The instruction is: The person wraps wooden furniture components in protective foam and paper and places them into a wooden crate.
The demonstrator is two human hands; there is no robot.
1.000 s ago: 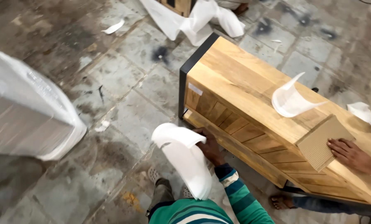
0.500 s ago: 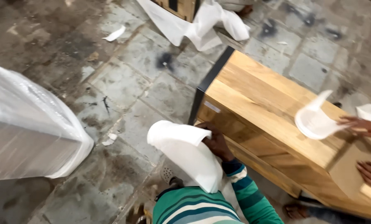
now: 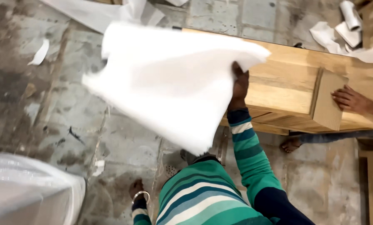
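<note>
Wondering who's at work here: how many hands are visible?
3. The right hand grips the white sheet by the wooden cabinet; the left hand hangs low near the floor; a co-worker's hand rests on the cardboard piece. The sheet may hide others.

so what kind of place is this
Probably a furniture workshop or packing area. A bare wooden cabinet stands on a stained stone-tile floor; the right hand holds a white foam sheet by it, and another person's hand presses a cardboard piece on its corner.

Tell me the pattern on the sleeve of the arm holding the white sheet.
Striped: teal, white and dark blue bands on the sleeve, clearest in the head view.
</note>
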